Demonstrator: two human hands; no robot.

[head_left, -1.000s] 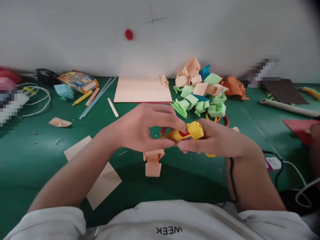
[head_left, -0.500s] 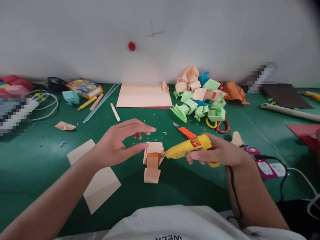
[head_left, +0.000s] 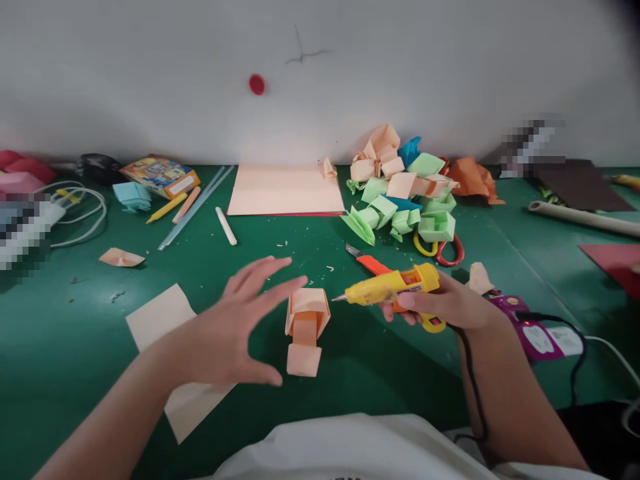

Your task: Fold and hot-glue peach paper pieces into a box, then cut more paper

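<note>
My right hand point(head_left: 440, 303) grips a yellow glue gun point(head_left: 393, 285), its nozzle pointing left toward a folded peach paper piece point(head_left: 305, 327) that lies on the green table point(head_left: 60, 333). The nozzle tip hangs just right of the paper, a little apart from it. My left hand point(head_left: 240, 320) hovers open beside the paper's left side, fingers spread and holding nothing. An orange utility knife point(head_left: 369, 261) lies just behind the glue gun.
A heap of folded green, peach and blue papers point(head_left: 405, 193) and scissors point(head_left: 443, 248) lie behind. A peach sheet point(head_left: 286, 190) rests by the wall, another peach sheet point(head_left: 165, 320) under my left arm. Pens, a white stick point(head_left: 226, 225), a box point(head_left: 160, 175) and cables sit left.
My hands have come apart: the left let go and drew back to the left, open. The right carried the glue gun to the right, away from the paper piece now lying on the table.
</note>
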